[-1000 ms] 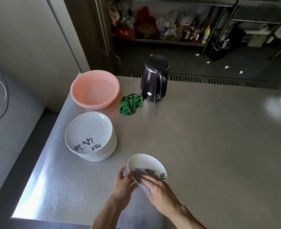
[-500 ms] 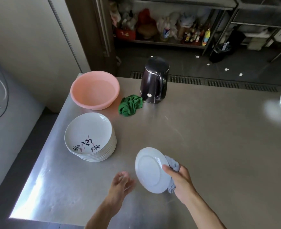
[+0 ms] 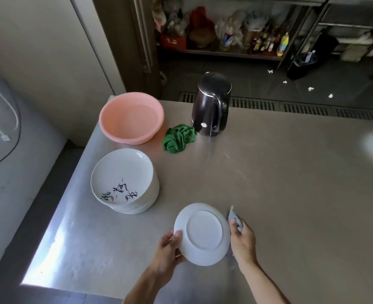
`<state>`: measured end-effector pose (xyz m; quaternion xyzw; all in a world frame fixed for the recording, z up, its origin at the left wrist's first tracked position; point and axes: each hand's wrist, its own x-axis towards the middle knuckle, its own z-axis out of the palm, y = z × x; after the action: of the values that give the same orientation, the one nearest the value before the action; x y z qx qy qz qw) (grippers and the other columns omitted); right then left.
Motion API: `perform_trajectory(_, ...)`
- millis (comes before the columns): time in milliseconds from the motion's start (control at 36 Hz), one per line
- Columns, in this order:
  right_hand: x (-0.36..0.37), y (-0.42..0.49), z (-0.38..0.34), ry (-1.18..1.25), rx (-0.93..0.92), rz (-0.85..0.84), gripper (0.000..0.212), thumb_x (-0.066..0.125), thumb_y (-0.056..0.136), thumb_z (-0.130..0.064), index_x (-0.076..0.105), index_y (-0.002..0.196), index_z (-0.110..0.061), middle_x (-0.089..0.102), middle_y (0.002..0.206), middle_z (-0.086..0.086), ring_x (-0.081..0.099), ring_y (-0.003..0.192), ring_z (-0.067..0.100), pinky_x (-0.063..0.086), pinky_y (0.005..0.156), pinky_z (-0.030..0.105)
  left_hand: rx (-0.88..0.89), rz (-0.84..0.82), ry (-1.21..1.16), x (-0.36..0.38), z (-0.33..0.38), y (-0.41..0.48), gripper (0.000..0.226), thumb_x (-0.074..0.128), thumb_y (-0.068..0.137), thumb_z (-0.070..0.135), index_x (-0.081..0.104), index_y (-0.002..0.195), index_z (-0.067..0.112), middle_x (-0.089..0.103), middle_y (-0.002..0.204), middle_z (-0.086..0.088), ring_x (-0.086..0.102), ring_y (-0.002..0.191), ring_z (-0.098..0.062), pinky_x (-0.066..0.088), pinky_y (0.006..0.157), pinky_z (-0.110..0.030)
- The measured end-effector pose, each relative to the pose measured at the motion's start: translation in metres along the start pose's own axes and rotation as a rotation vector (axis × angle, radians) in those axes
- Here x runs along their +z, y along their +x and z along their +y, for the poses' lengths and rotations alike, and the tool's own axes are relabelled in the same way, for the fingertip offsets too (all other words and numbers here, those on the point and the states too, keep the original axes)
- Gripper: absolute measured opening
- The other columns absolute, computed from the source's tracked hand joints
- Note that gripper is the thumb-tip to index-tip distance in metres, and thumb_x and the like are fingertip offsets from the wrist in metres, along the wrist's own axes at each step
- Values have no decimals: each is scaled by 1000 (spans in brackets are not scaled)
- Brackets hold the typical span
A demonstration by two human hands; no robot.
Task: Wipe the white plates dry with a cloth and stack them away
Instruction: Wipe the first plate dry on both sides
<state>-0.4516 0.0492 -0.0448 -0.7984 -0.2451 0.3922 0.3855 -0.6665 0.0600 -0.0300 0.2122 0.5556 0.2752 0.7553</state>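
White plate [image 3: 203,234], held just nearer than the stack of plates [image 3: 124,181] and to its right, is tilted up off the steel table [image 3: 291,194] with its underside to the camera. The left hand [image 3: 168,249] pinches its left rim, thumb on the back. The right hand [image 3: 243,240] is at its right rim, fingers curled round a grey cloth [image 3: 235,219]. I judge the back remains to be wiped before this plate joins the stack; whether the stacked plates are dried or waiting cannot be told. Beyond the stack sits a pink basin [image 3: 130,117]; beyond and right of the stack lie a crumpled green cloth [image 3: 179,139] and, farther, a dark kettle [image 3: 211,106].
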Motion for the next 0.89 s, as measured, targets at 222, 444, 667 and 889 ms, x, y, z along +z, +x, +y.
perform_trajectory(222,34,-25,15,-737,-605,-372,56,32,107,-36,18,158,-16,-3,163,-4,-6,154,19,-6,123,28,-34,37,-36,15,-7,7,22,52,107,24,62,114,6,73,94,-11,73,82,-24,60,68,-35)
perform_trajectory(444,11,-34,36,-985,-921,-545,62,26,106,-46,19,159,-15,1,167,-1,-1,154,18,3,123,36,-44,83,-66,7,-9,7,30,48,110,26,65,121,5,77,98,-12,74,84,-23,60,65,-35)
perform_trajectory(667,42,-17,7,-1054,-550,-490,67,18,106,-46,-2,159,-11,-21,163,8,-30,146,22,-19,119,34,-28,70,-51,12,-9,-2,28,48,109,31,66,127,19,77,112,-11,76,96,-27,61,73,-35)
perform_trajectory(889,25,-40,22,-916,-892,-720,67,14,104,-54,-1,159,-18,-15,165,-9,-19,151,8,-11,122,30,5,42,-70,2,-5,-2,31,52,108,34,66,127,15,76,112,-12,76,94,-22,60,72,-36)
